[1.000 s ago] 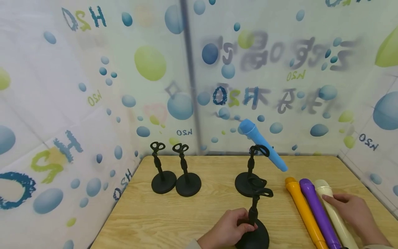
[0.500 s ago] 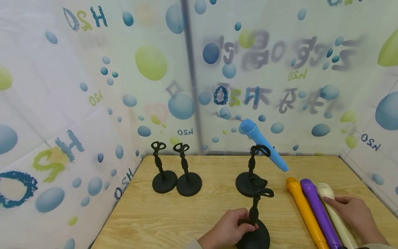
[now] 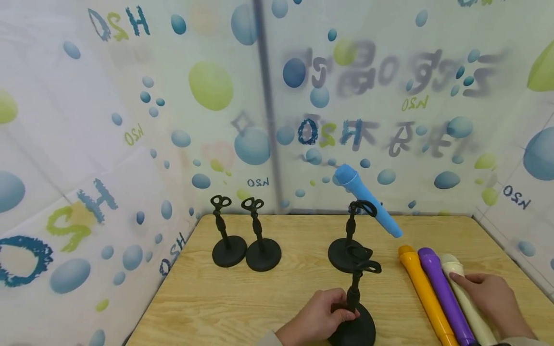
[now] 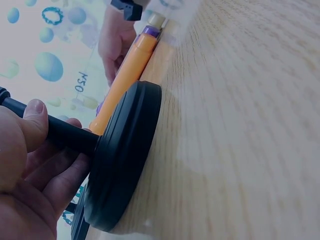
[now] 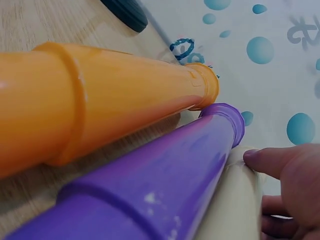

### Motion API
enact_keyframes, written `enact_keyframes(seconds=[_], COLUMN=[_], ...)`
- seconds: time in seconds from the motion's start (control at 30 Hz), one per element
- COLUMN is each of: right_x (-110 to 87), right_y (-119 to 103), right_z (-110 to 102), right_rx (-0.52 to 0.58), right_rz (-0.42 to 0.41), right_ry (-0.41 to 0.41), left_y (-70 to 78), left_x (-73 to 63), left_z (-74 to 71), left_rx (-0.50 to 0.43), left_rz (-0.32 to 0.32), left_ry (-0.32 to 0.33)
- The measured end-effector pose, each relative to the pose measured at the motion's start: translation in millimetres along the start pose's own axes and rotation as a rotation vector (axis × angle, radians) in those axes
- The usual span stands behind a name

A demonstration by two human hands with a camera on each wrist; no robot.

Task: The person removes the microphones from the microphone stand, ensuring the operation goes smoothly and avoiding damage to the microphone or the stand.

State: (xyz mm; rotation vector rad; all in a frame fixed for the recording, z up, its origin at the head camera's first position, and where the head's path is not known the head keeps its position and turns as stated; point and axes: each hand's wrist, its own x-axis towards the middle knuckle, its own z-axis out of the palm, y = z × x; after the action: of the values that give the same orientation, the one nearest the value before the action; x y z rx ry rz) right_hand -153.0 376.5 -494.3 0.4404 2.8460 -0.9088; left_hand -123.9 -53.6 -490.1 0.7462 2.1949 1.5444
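In the head view, my left hand [image 3: 318, 315] grips the post of a black microphone stand [image 3: 362, 329] low down, by its round base. The left wrist view shows the thumb and fingers around that post [image 4: 72, 136], with the base on the table. Over at the right, my right hand [image 3: 495, 300] holds a cream toy microphone [image 3: 469, 307] near its head end. Its thumb [image 5: 257, 159] lies on top and other fingers are at the far side. Next to it lie a purple microphone [image 3: 446, 298] and an orange microphone [image 3: 426, 295], side by side.
Behind the held stand, another black stand [image 3: 339, 254] carries a tilted blue microphone [image 3: 370, 199] in its clip. Two more stands [image 3: 229, 251] [image 3: 263, 254] with bare clips stand at the back left. A patterned curtain [image 3: 207, 144] closes off the wooden table's [image 3: 207, 307] back.
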Motion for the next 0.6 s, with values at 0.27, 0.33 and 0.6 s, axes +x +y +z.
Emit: enact_keyframes(seconds=[0.27,0.33,0.6], right_x=[-4.0,-6.8,-22.7], right_y=[3,5,5], right_z=[1,1,3], right_rx=[0.017,0.023,0.048], right_rz=[-0.001,-0.004,0.091], right_ry=[0.0,0.004,0.006], left_y=[-1.9,-3.1,-3.7], left_x=[1.6,1.7,0.6], left_z=[-0.5,-0.3,-0.4], left_rx=[-0.014,-0.019,-0.009], left_rz=[0.018,0.025,0.023], left_ry=[-0.003,-0.007,-0.01])
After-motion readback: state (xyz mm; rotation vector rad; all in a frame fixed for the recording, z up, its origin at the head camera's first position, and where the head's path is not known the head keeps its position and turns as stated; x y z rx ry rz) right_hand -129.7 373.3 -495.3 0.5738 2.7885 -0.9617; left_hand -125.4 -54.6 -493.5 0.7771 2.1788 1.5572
